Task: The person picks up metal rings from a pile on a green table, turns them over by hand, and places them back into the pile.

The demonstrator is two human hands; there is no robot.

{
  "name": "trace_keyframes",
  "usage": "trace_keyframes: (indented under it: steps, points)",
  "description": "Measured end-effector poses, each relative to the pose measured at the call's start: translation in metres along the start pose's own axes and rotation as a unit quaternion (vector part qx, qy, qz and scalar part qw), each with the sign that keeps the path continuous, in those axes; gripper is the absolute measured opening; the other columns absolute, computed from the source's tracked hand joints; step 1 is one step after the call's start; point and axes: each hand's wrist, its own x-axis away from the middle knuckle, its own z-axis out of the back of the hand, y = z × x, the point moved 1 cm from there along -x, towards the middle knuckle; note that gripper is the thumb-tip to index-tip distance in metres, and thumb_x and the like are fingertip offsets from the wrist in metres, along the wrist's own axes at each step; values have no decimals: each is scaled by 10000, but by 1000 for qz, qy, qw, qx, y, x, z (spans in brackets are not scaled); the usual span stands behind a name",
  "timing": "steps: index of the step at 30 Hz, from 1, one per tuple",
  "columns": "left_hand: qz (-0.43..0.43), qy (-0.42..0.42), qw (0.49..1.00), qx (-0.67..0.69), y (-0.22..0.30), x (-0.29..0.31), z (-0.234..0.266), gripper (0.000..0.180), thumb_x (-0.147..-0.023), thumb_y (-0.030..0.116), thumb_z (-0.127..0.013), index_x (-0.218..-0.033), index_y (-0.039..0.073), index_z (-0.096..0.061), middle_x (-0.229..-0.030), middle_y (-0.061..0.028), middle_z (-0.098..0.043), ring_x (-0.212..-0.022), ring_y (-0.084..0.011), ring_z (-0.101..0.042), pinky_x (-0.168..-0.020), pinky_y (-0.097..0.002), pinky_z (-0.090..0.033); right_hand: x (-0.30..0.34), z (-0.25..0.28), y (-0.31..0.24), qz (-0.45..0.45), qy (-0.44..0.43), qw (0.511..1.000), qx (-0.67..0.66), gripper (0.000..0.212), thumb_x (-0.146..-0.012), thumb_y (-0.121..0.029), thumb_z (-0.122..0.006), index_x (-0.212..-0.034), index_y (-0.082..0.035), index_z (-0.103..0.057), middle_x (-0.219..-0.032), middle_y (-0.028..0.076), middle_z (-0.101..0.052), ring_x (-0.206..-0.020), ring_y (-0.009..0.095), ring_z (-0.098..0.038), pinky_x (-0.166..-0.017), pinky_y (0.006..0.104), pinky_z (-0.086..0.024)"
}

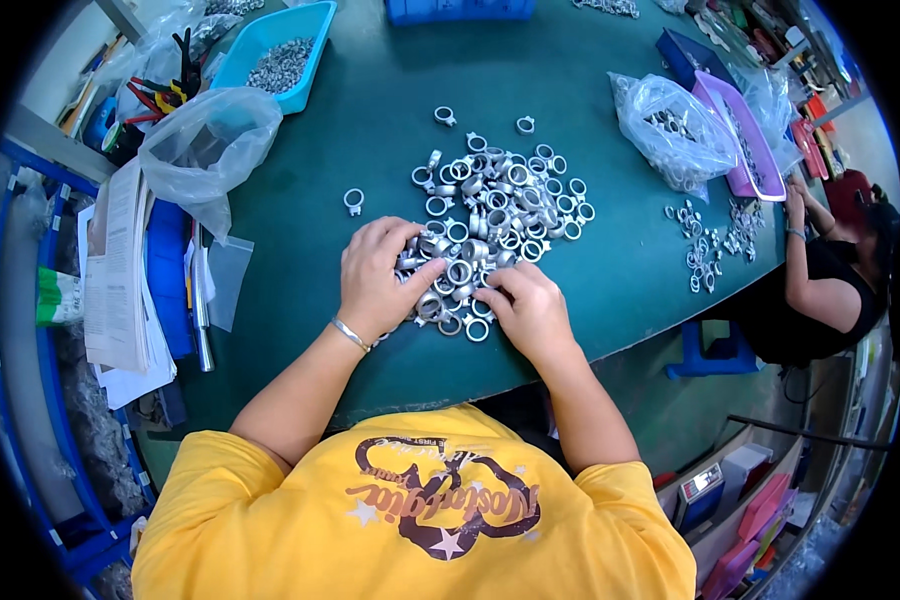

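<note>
A heap of silvery metal ring clamps [500,205], each a ring with a small lug, lies on the dark green tabletop [300,300]. My left hand [378,275] rests at the heap's near left side, its fingers curled over some rings and its thumb stretched toward the middle. At the near right side my right hand [526,308] has thumb and fingers bent together at a ring; what they grip, if anything, is hidden. A few loose rings lie apart, one ring [354,201] left of the heap and another ring [525,125] beyond it.
A turquoise tray [315,70] of small metal parts stands far left, near a clear plastic bag [210,150] and papers [120,270]. On the right are a bag of parts [670,140], a purple basket [740,140] and small ring piles [703,255]. A co-worker [830,270] sits there.
</note>
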Motion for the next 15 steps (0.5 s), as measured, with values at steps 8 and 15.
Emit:
trace_keyframes:
  steps: [8, 15]
  points:
    - [-10, 4, 1000, -15, -2, 2, 0, 362, -721, 265, -744, -1019, 94, -629, -1071, -94, -600, -1013, -290, -546, -891, -386, -420, 29, 15, 13, -147, -46, 911, -382, 115, -771, -40, -737, -847, -13, -656, -791, -1, -634, -679, 60, -554, -607, 213, -453]
    - [-5, -4, 1000, -8, 2, 0, 0, 370, -719, 268, -747, -1022, 93, -627, -1076, -92, -597, -1011, -286, -545, -897, -384, -415, 38, 22, 0, -239, -36, 808, -537, 118, -919, -79, -562, -998, -8, -613, -762, 44, -650, -559, 50, -522, -494, 175, -393]
